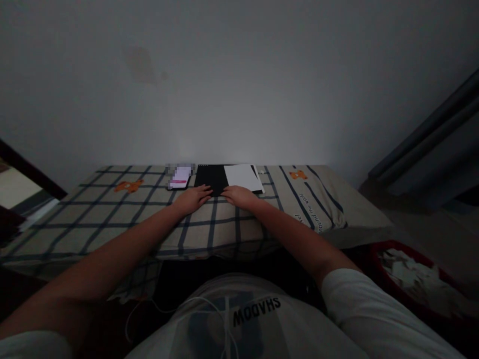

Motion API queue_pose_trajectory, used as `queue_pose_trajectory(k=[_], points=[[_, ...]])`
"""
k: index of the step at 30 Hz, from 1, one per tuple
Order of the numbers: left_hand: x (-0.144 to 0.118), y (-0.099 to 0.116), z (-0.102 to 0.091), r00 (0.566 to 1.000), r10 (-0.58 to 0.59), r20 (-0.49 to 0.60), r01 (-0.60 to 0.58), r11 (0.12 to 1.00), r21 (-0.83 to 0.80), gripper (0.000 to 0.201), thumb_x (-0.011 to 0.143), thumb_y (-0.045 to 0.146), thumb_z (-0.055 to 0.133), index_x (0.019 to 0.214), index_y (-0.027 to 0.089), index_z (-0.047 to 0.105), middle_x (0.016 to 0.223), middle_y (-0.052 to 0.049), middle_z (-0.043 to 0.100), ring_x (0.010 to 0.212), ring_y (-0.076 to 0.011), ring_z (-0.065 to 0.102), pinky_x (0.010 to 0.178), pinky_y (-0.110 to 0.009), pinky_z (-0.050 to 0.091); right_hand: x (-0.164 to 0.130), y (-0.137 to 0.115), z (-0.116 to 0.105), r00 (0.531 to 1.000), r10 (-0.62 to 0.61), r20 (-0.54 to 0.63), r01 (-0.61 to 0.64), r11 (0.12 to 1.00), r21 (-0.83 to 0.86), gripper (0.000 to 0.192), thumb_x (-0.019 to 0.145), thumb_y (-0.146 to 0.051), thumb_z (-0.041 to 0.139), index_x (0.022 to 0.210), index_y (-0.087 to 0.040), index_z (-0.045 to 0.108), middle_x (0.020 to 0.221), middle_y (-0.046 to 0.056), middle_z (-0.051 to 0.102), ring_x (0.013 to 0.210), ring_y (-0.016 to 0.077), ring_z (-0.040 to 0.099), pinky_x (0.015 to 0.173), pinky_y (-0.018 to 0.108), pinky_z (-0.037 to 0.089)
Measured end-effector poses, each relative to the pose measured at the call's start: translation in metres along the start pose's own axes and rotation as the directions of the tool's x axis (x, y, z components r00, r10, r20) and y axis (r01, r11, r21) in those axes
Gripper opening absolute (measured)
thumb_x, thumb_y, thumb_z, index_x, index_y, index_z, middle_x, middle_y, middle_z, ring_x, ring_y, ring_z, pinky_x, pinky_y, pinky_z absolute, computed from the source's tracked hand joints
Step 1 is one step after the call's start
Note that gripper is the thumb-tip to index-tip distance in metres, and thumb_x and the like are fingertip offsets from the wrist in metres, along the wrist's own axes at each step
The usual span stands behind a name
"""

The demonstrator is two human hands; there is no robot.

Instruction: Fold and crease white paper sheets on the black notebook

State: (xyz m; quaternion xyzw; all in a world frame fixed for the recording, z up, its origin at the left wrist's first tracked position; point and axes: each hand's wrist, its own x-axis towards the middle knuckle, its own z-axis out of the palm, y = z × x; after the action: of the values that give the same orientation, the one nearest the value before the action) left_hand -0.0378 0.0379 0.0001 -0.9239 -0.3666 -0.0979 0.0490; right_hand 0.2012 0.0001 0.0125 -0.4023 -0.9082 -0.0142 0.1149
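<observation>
Both arms reach straight forward over a checked cloth that covers the table. The left hand lies flat, palm down, fingers spread loosely, its fingertips touching the near edge of a black sheet; it grips nothing. The right hand lies flat too, open, resting on the near right corner of that sheet, just below a white paper lying on top of it. A phone sits just left of the sheet. At the far right, a red basket holds crumpled white scraps.
</observation>
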Motion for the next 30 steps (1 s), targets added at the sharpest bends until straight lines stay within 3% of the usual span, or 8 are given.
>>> queue_pose_trajectory(k=[5,11,14,17,20,23,26,30], points=[[0.005,0.005,-0.008,0.999,-0.044,0.017,0.044,0.999,0.013,0.047,0.093,0.043,0.037,0.122,0.017,0.064,0.135,-0.009,0.055,0.127,-0.0230,0.049,0.106,-0.036,0.039,-0.011,0.020,0.002,0.986,-0.022,-0.162,0.052,0.981,0.184,0.034,0.087,-0.013,0.051,0.117,-0.017,0.065,0.133,0.012,0.055,0.126,0.0198,0.049,0.105,0.038,0.039],[0.020,0.012,-0.027,0.996,-0.044,0.075,0.043,0.999,0.013,0.043,0.085,0.043,0.046,0.106,0.015,0.072,0.120,-0.013,0.064,0.106,-0.0247,0.062,0.090,-0.033,0.049,-0.015,0.033,-0.003,0.933,-0.020,-0.359,0.143,0.937,0.318,0.031,0.090,-0.021,0.049,0.117,-0.017,0.064,0.129,0.012,0.058,0.123,0.0175,0.051,0.104,0.037,0.040],[0.037,0.013,-0.041,0.983,-0.054,0.177,0.054,0.999,0.000,0.045,0.081,0.054,0.049,0.088,0.018,0.076,0.105,-0.012,0.069,0.082,-0.0236,0.066,0.073,-0.033,0.051,-0.016,0.050,-0.008,0.956,-0.004,-0.295,0.100,0.946,0.310,0.034,0.089,-0.027,0.053,0.121,-0.016,0.062,0.127,0.013,0.059,0.120,0.0185,0.052,0.103,0.038,0.039],[0.060,0.012,-0.048,0.941,-0.202,0.273,0.202,0.979,0.029,0.053,0.081,0.063,0.045,0.071,0.020,0.074,0.070,-0.010,0.069,0.065,-0.0233,0.064,0.066,-0.034,0.048,-0.014,0.072,-0.016,0.995,-0.006,-0.103,0.030,0.973,0.231,0.046,0.081,-0.040,0.066,0.119,-0.014,0.064,0.128,0.016,0.057,0.121,0.0240,0.051,0.103,0.040,0.038],[0.081,0.011,-0.043,0.946,-0.262,0.190,0.246,0.964,0.104,0.057,0.081,0.067,0.043,0.069,0.020,0.072,0.072,-0.010,0.070,0.070,-0.0243,0.064,0.065,-0.032,0.046,-0.011,0.085,-0.022,0.998,-0.024,0.060,0.014,0.986,0.164,0.062,0.068,-0.052,0.074,0.117,-0.014,0.065,0.129,0.018,0.056,0.119,0.0296,0.051,0.102,0.043,0.039],[0.090,0.011,-0.028,0.966,-0.260,0.007,0.259,0.965,0.050,0.052,0.085,0.062,0.040,0.078,0.021,0.072,0.079,-0.008,0.070,0.073,-0.0236,0.064,0.062,-0.031,0.045,-0.010,0.084,-0.019,0.999,-0.036,0.033,0.032,0.991,0.131,0.064,0.072,-0.059,0.067,0.119,-0.015,0.065,0.126,0.018,0.058,0.117,0.0290,0.051,0.100,0.043,0.040],[0.087,0.011,-0.013,0.944,-0.286,-0.163,0.277,0.958,-0.078,0.044,0.090,0.052,0.038,0.087,0.021,0.071,0.091,-0.006,0.071,0.081,-0.0213,0.064,0.065,-0.030,0.046,-0.011,0.078,-0.009,0.999,-0.020,-0.044,0.024,0.996,0.090,0.064,0.077,-0.057,0.063,0.124,-0.014,0.061,0.128,0.019,0.055,0.119,0.0292,0.050,0.100,0.045,0.039],[0.077,0.010,-0.006,0.978,-0.067,-0.199,0.024,0.977,-0.213,0.040,0.091,0.050,0.043,0.103,0.022,0.069,0.108,-0.005,0.068,0.102,-0.0207,0.059,0.088,-0.033,0.046,-0.012,0.079,0.003,0.995,-0.021,-0.096,0.031,0.994,0.103,0.058,0.080,-0.052,0.062,0.127,-0.017,0.059,0.129,0.018,0.055,0.120,0.0280,0.049,0.100,0.045,0.038]])
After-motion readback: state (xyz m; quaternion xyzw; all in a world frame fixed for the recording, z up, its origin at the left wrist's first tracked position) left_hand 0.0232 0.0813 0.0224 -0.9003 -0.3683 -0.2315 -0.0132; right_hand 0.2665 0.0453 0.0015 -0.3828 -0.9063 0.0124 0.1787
